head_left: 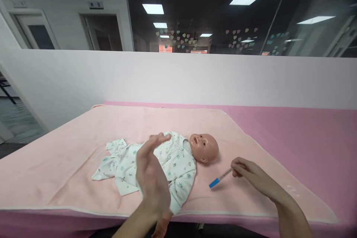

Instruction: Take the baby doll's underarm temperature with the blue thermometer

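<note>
A baby doll (205, 147) lies on its back on a pink blanket (240, 134), its head to the right. It wears a white printed outfit (178, 156) with small snaps down the front. My left hand (152, 173) is raised in front of the doll's middle, fingers stretched out and holding nothing; it hides part of the outfit. To the right of the doll's head, my right hand (242, 167) pinches one end of a thermometer (220, 179), a slim clear stick with a blue end. That blue end points down and left, towards the doll's shoulder.
The blanket lies over a pink-covered table (306, 134), whose front edge runs close to my body. Behind it stands a low white partition (195, 80) with a dark window (195, 15) above. Doors are at the back left.
</note>
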### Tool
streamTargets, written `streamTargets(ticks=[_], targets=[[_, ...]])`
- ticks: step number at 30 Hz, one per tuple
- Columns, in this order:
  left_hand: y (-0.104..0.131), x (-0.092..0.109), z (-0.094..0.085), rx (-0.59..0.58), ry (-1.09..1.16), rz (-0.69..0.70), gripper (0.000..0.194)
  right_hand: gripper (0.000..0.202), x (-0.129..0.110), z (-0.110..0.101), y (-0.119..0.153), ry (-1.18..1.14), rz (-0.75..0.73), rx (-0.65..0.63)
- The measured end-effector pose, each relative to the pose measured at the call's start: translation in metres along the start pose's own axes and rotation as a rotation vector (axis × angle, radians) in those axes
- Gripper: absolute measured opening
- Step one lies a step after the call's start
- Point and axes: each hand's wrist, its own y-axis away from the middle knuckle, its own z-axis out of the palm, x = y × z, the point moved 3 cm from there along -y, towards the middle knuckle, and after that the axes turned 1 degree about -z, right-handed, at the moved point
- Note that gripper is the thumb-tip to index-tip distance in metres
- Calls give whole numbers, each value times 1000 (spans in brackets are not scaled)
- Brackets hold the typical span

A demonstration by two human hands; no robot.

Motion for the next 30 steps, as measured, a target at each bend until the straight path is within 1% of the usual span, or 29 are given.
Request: streamTargets(ticks=[1, 3, 5, 6, 7, 8, 10, 11, 13, 17, 19, 21, 23, 25, 28, 30], targets=[[-4, -6, 1, -33, -3, 11, 35, 29, -14, -2, -5, -91, -34, 40], [-9, -28, 5, -138, -98, 28, 30, 30, -38, -3, -17, -302, -83, 192], [-5, -55, 4, -262, -292, 52, 24, 34, -56, 4, -30, -479, -101, 326], [-1, -68, 2, -317, -384, 84, 23, 36, -63, 10, -37, -522, -96, 356], [3, -78, -1, -368, -458, 128, 22, 37, -70, 17, -43, -554, -91, 338], [8, -86, -4, -408, -518, 178, 21, 38, -75, 26, -48, -587, -85, 288], [17, -95, -13, -441, -601, 258, 20, 38, -85, 40, -57, -648, -81, 192], [20, -97, -18, -435, -626, 278, 20, 37, -89, 44, -61, -685, -86, 163], [22, -98, -27, -382, -652, 265, 21, 35, -96, 48, -66, -754, -101, 148], [19, -103, -40, -192, -657, 105, 27, 30, -104, 42, -72, -894, -87, 123], [19, -105, -44, -146, -649, 54, 29, 28, -105, 35, -72, -922, -61, 159], [19, -106, -44, -168, -640, 53, 30, 26, -104, 29, -71, -907, -38, 201], [19, -105, -42, -208, -638, 76, 31, 24, -104, 27, -70, -887, -12, 150], [20, -105, -42, -222, -642, 86, 31, 22, -106, 27, -69, -878, -21, 103], [19, -104, -42, -206, -642, 84, 32, 21, -111, 26, -66, -843, -68, 138], [19, -104, -42, -209, -639, 82, 31, 22, -115, 30, -64, -825, -58, 65]])
